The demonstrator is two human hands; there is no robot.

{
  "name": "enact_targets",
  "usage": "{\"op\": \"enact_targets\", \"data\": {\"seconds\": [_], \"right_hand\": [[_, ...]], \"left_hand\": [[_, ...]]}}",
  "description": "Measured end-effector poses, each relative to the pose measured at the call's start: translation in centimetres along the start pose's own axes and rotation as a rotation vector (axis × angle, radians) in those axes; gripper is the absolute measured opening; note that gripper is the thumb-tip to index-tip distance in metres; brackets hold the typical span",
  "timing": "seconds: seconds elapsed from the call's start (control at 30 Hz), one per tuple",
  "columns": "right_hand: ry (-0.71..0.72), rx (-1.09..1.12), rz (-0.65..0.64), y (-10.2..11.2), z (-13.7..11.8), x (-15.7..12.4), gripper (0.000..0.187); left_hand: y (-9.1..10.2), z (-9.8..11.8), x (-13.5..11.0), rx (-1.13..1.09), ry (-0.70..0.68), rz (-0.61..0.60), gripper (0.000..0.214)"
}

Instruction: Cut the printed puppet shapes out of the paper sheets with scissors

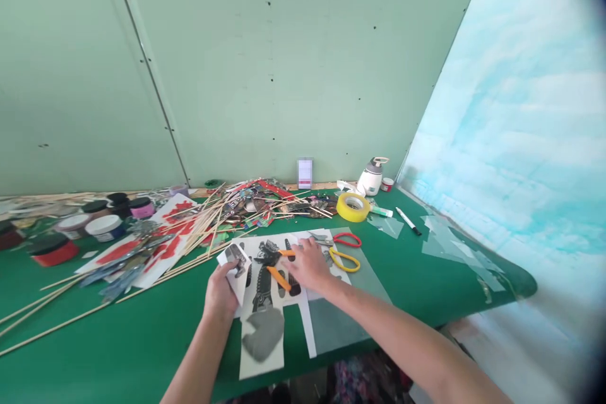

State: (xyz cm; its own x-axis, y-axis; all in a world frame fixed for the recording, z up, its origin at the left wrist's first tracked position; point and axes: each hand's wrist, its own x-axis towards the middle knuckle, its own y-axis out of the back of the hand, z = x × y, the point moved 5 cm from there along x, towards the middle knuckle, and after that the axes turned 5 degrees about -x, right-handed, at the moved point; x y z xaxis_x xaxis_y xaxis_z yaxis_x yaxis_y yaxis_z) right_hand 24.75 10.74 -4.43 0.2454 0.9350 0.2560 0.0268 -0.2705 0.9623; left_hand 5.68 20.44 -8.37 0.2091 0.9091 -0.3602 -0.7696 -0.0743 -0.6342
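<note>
My left hand [221,290] is closed around a small piece of white paper with a grey printed picture [237,260], held tilted above the table. My right hand [310,265] reaches over the printed sheets, its fingers and thumb around the end of one handle of orange-handled pliers [278,279]. The pliers' handles are spread apart and their dark head blends with the print below. Under them lies a long paper strip with a dark patterned figure and a grey shape [262,338]. White sheets with dark printed shapes [255,243] lie beneath, partly hidden by my hands.
Right of my right hand lie scissors with red and yellow handles [345,259] and a clear sheet [341,328]. Behind are yellow tape [353,207], a marker [408,221] and a white bottle [372,178]. Thin sticks [203,227], paint jars [104,227] and red-painted paper [163,255] spread leftward.
</note>
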Motion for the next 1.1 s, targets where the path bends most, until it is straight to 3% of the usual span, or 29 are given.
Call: {"op": "enact_targets", "data": {"seconds": [0.13, 0.23, 0.4, 0.57, 0.73, 0.87, 0.97, 1.1], "right_hand": [[-0.084, -0.057, -0.079, 1.3, 8.8, -0.6, 0.032], [-0.063, -0.069, -0.223, 1.3, 12.8, -1.1, 0.035], [-0.006, -0.085, -0.351, 0.2, 12.3, -1.1, 0.039], [-0.007, -0.089, -0.372, 0.6, 11.8, -1.1, 0.035], [0.012, -0.020, -0.393, 1.3, 13.2, -2.4, 0.036], [-0.126, 0.078, -0.385, 1.1, 13.9, -2.5, 0.034], [-0.263, 0.229, -0.304, 1.8, 15.0, -2.4, 0.036], [-0.401, 0.553, -0.170, 4.0, 16.4, -5.4, 0.036]], "left_hand": [[-0.4, -0.2, 0.2, -0.007, 0.007, -0.033, 0.019], [-0.6, 0.0, 0.2, -0.007, 0.008, -0.051, 0.019], [-0.7, 0.0, -0.1, -0.001, -0.017, -0.065, 0.018], [-1.0, 0.2, -0.5, 0.010, -0.063, -0.050, 0.018], [-2.5, 3.2, -2.1, 0.029, -0.120, -0.060, 0.020], [-3.9, 5.4, -5.7, 0.068, -0.097, -0.125, 0.020], [-3.0, 4.1, -9.8, 0.161, 0.015, -0.102, 0.027], [0.8, -0.7, -15.2, 0.272, 0.205, -0.059, 0.035]]}}
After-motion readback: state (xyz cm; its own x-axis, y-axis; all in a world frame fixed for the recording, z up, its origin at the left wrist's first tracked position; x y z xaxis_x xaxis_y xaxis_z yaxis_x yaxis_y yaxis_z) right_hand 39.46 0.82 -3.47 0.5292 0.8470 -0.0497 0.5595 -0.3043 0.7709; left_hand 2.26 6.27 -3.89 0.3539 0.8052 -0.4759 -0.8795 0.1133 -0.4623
